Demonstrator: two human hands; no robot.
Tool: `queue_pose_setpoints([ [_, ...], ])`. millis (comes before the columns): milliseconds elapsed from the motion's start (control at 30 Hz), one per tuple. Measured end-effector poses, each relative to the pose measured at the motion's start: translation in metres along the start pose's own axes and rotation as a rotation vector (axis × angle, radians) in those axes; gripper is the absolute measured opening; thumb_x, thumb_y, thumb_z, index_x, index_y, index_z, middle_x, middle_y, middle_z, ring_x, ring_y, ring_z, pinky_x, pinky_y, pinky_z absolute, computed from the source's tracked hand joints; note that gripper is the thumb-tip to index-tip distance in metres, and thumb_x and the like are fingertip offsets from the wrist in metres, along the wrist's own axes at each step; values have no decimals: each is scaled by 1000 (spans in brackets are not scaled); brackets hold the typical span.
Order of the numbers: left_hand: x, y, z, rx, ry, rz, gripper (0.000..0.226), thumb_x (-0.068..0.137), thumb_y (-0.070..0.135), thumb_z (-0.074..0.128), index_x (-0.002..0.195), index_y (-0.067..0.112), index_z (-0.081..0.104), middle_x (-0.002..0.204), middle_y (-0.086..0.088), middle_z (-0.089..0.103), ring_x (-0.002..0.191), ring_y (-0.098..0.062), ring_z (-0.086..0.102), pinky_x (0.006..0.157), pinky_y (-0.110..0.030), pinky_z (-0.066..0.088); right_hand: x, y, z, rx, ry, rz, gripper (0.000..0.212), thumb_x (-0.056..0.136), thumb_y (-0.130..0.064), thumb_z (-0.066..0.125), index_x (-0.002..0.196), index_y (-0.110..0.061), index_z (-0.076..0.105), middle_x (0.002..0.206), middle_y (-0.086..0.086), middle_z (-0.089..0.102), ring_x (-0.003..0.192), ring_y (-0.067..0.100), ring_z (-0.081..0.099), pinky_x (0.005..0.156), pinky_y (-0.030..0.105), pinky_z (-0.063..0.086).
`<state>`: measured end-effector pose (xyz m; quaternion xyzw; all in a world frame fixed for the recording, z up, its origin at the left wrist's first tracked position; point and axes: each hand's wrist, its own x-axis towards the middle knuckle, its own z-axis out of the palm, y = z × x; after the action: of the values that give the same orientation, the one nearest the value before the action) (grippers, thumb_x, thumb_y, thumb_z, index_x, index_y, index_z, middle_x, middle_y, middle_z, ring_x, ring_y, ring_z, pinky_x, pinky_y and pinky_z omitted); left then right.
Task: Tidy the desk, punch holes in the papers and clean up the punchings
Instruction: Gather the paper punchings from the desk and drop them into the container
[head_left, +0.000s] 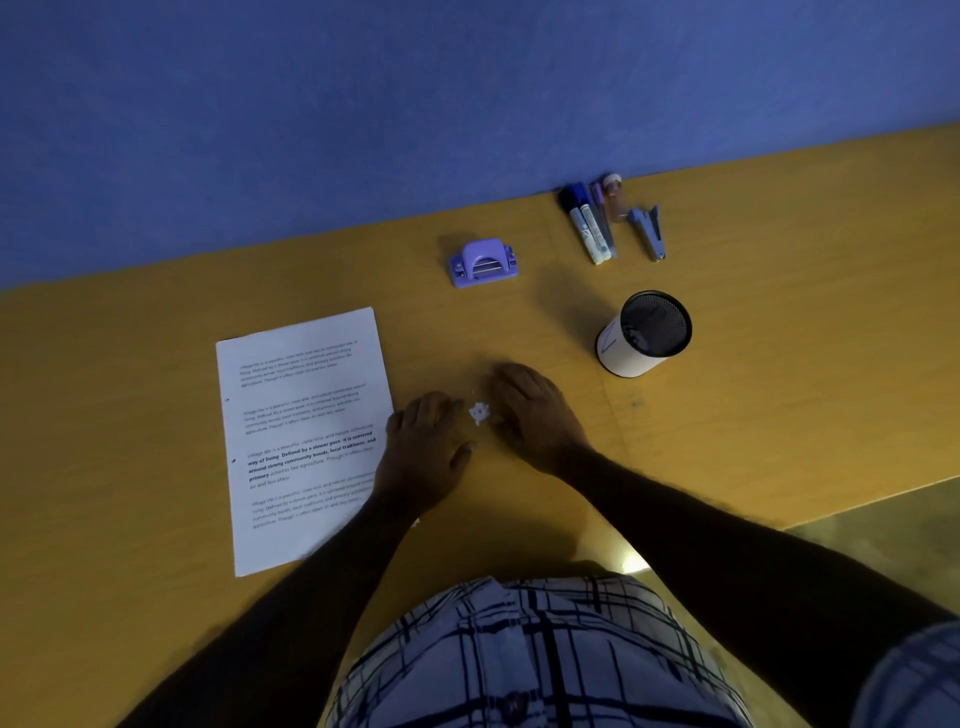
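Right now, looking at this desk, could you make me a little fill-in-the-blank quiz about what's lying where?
1. The small pile of white punchings lies between the person's two ____.
2. The purple hole punch stands on the desk, farther from the person than the ____ of printed paper.
3. The mesh pen cup holds no pens; the markers lie beside the blue ____ at the back of the desk.
4. The left hand partly overlaps the right edge of the ____.

Missing words: hands; sheet; wall; paper

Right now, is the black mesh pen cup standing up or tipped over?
Standing up: the black mesh pen cup rests on its base, mouth open upward.
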<state>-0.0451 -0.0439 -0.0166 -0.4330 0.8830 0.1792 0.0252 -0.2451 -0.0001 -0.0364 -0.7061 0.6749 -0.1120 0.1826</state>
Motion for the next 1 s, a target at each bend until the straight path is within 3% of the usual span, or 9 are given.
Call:
queue_pose_setpoints([
  [133, 9, 6, 1, 49, -39, -38, 67, 88, 51, 49, 146, 20, 32, 145, -10, 33, 134, -30, 33, 106, -48, 32, 0, 3, -1, -121, -67, -39, 60, 97, -48, 37, 151, -27, 25, 160, 12, 21, 149, 31, 13, 116, 47, 20],
  [300, 13, 6, 1, 67, -21, -46, 68, 88, 46, 52, 146, 19, 31, 145, -11, 35, 132, -30, 35, 104, -47, 34, 8, -4, -1, -199, -123, -27, 53, 95, -52, 37, 145, -34, 35, 156, 13, 25, 146, 36, 16, 113, 55, 26],
  [433, 12, 3, 4, 62, -8, -39, 66, 87, 46, 51, 146, 20, 33, 144, -11, 36, 132, -31, 35, 104, -49, 34, 7, 2, -13, -119, -136, -72, 45, 95, -40, 44, 139, -30, 46, 153, 11, 32, 143, 33, 24, 112, 51, 28],
  [533, 12, 2, 7, 50, 2, -47, 67, 88, 48, 50, 147, 21, 34, 144, -10, 36, 133, -30, 34, 104, -50, 33, 1, 11, -19, -13, -54, 32, 44, 94, -26, 50, 137, -17, 50, 146, 11, 42, 136, 30, 38, 109, 47, 37],
  [667, 12, 4, 10, -57, 60, -115, 61, 87, 51, 53, 142, 25, 43, 143, -5, 37, 133, -28, 32, 105, -48, 31, -6, 19, -19, 71, 79, 48, 31, 88, -13, 61, 118, -8, 63, 123, 12, 60, 114, 28, 54, 96, 41, 46],
  [767, 15, 8, 12, -107, 100, -174, 55, 85, 50, 57, 136, 29, 50, 141, -2, 39, 131, -26, 32, 103, -47, 32, -6, 14, -18, 213, 167, 74, 15, 83, -7, 68, 98, -10, 68, 100, 8, 68, 92, 18, 56, 82, 31, 45],
  [867, 20, 10, 15, -133, 134, -191, 49, 84, 49, 61, 130, 33, 55, 137, 0, 42, 129, -25, 35, 102, -45, 33, -5, 10, -16, 279, 176, 123, 11, 84, -8, 69, 95, -12, 69, 97, 5, 67, 88, 9, 49, 79, 26, 41],
  [1000, 27, 10, 19, -121, 209, -214, 43, 81, 52, 64, 120, 35, 61, 127, 3, 50, 119, -22, 42, 91, -42, 40, -4, 7, -12, 242, 120, 139, 16, 87, -16, 68, 103, -13, 68, 103, 4, 66, 94, 18, 55, 79, 29, 45],
])
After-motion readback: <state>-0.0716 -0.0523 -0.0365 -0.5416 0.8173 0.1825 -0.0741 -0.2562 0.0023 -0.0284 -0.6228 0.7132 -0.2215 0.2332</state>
